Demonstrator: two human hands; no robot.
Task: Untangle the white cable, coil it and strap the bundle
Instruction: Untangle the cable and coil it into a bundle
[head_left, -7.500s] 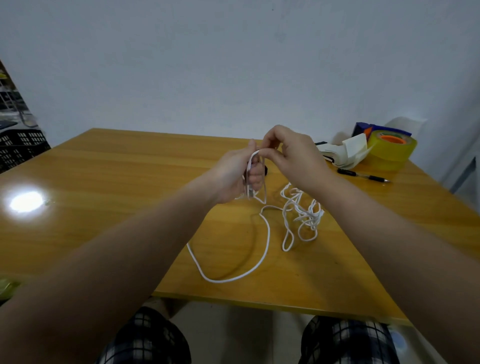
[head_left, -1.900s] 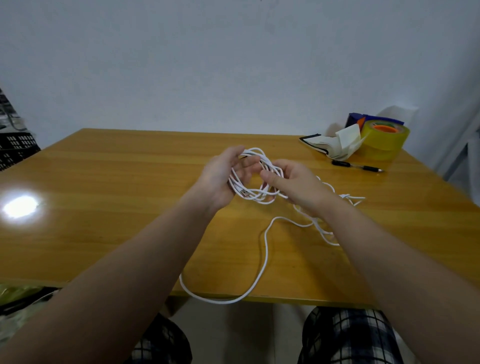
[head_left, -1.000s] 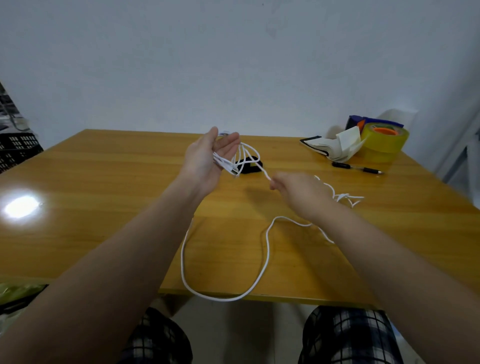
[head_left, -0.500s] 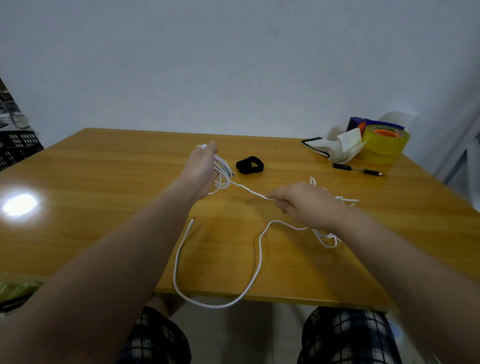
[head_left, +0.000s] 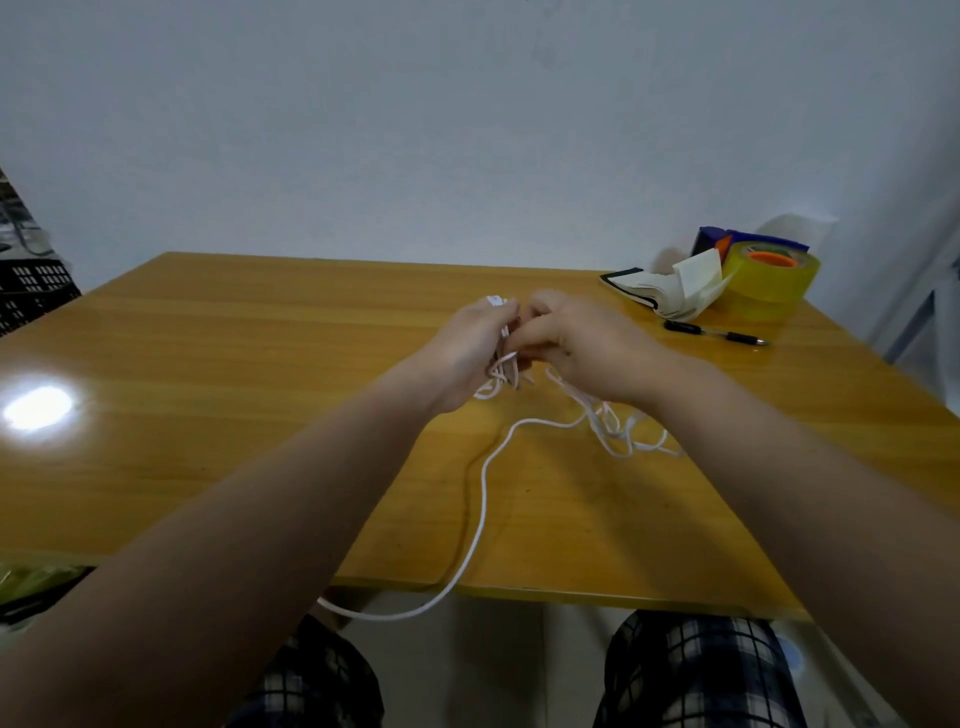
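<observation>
The white cable runs from my hands across the wooden table, hangs in a loop over the front edge and rises behind my left forearm. My left hand grips several coiled turns of it, which stick out below the palm. My right hand has its fingers curled on the cable right next to the left hand. A small tangle of cable lies on the table under my right wrist. The black strap is hidden behind my hands.
At the back right stand a yellow tape roll, a blue box and folded papers. A black pen lies in front of them. A black crate sits off the table's left side.
My right hand has moved up and left to meet the left hand, carrying another stretch of cable to the coil. The black strap, visible half a second ago, is now covered.
</observation>
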